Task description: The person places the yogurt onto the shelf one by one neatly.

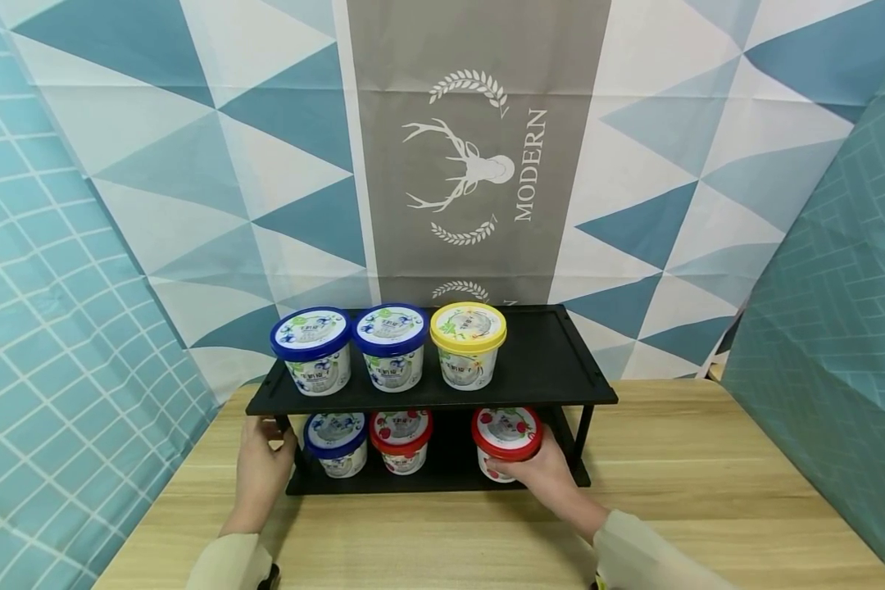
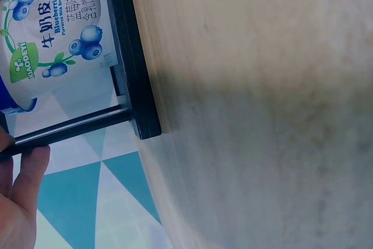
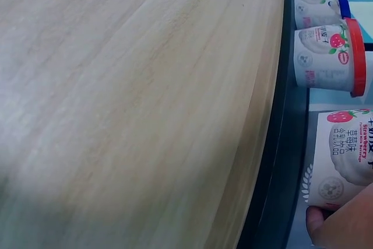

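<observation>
A black two-tier rack (image 1: 546, 352) stands on the wooden table. My left hand (image 1: 260, 469) grips its left post (image 2: 76, 127), thumb and fingers on either side of the bar. On the lower tier, toward the right end, my right hand (image 1: 540, 474) holds a strawberry milk tub (image 1: 507, 430) with a red lid, gripping its side. Left of it on that tier are a second red-lidded strawberry tub (image 1: 401, 438) and a blue-lidded blueberry tub (image 1: 336, 441), close together. The left wrist view shows the blueberry tub's printed side near the post.
On the upper tier stand two blue-lidded tubs (image 1: 311, 348) (image 1: 391, 344) and a yellow-lidded tub (image 1: 468, 344). A patterned cloth (image 1: 479, 164) hangs behind the rack, with blue-green sheets (image 1: 59, 328) at both sides. The wooden table (image 1: 413, 541) extends in front.
</observation>
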The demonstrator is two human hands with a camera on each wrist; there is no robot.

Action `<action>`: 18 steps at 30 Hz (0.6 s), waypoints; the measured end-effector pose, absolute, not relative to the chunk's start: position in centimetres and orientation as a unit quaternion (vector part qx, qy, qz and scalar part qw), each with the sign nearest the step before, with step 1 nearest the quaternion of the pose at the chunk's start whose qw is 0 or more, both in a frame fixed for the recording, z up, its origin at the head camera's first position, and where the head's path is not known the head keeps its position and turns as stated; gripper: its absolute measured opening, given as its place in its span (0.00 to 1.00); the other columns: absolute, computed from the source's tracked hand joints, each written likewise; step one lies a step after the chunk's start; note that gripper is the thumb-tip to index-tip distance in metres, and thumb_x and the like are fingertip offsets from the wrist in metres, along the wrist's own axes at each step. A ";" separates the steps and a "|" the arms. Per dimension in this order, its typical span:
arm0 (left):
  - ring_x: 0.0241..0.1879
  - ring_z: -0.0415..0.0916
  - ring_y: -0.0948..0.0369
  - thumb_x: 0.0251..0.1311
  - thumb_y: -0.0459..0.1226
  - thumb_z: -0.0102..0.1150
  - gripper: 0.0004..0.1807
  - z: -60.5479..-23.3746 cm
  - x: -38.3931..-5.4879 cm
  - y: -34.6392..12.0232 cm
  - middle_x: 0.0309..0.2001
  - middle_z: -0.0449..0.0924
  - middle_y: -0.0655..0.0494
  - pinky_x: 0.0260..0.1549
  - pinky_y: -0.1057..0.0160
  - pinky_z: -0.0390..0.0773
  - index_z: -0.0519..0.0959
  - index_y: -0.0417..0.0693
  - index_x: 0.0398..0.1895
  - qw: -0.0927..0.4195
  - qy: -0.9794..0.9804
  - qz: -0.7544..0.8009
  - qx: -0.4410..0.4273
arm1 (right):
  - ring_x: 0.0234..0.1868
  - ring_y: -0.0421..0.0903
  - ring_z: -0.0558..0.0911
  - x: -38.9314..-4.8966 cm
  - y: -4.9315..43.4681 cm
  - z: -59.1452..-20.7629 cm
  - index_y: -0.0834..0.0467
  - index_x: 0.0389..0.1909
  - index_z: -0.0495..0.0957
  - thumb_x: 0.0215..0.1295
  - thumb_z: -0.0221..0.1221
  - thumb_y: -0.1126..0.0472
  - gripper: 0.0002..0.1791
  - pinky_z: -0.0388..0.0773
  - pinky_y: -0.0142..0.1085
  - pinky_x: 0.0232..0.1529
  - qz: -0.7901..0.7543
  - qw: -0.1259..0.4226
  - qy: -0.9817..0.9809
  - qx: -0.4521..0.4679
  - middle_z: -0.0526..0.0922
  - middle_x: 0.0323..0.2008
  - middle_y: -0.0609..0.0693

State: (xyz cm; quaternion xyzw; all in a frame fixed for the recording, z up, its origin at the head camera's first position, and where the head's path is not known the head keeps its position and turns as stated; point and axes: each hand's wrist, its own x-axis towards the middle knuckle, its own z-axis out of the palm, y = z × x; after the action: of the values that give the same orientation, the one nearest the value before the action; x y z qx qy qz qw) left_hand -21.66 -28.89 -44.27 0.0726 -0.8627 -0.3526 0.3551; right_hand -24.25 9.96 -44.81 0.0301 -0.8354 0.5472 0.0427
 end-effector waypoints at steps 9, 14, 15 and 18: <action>0.38 0.75 0.47 0.56 0.24 0.52 0.20 -44.2 -21.7 -28.9 0.42 0.68 0.40 0.32 0.59 0.77 0.65 0.39 0.53 0.358 -0.862 -0.352 0.072 | 0.54 0.52 0.75 -24.2 9.5 -44.7 0.61 0.61 0.61 0.39 0.75 0.51 0.49 0.76 0.46 0.53 0.551 0.041 -0.832 0.044 0.73 0.55 0.58; 0.38 0.75 0.47 0.56 0.24 0.52 0.20 -44.3 -21.8 -28.9 0.42 0.68 0.40 0.31 0.57 0.78 0.65 0.38 0.53 0.359 -0.862 -0.350 0.069 | 0.54 0.52 0.74 -24.4 9.3 -44.8 0.60 0.61 0.60 0.39 0.75 0.50 0.49 0.76 0.46 0.54 0.552 0.038 -0.832 0.041 0.73 0.55 0.57; 0.38 0.75 0.47 0.56 0.24 0.52 0.20 -44.3 -21.8 -28.9 0.42 0.68 0.40 0.32 0.56 0.78 0.65 0.38 0.53 0.360 -0.862 -0.349 0.069 | 0.54 0.52 0.74 -24.4 9.3 -44.7 0.60 0.62 0.60 0.39 0.75 0.51 0.49 0.76 0.46 0.54 0.555 0.036 -0.830 0.041 0.72 0.55 0.57; 0.38 0.75 0.47 0.56 0.24 0.52 0.20 -44.3 -21.8 -28.9 0.42 0.68 0.40 0.33 0.55 0.77 0.65 0.38 0.53 0.363 -0.862 -0.347 0.070 | 0.54 0.52 0.74 -24.4 9.2 -44.7 0.61 0.61 0.60 0.39 0.75 0.52 0.49 0.76 0.47 0.55 0.558 0.035 -0.828 0.042 0.72 0.56 0.58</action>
State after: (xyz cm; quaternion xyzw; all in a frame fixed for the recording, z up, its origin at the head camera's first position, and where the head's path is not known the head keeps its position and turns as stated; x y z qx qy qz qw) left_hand -21.81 -28.91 -44.33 0.0701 -0.8619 -0.3472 0.3627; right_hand -24.42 9.17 -44.67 0.0423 -0.8278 0.5583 0.0351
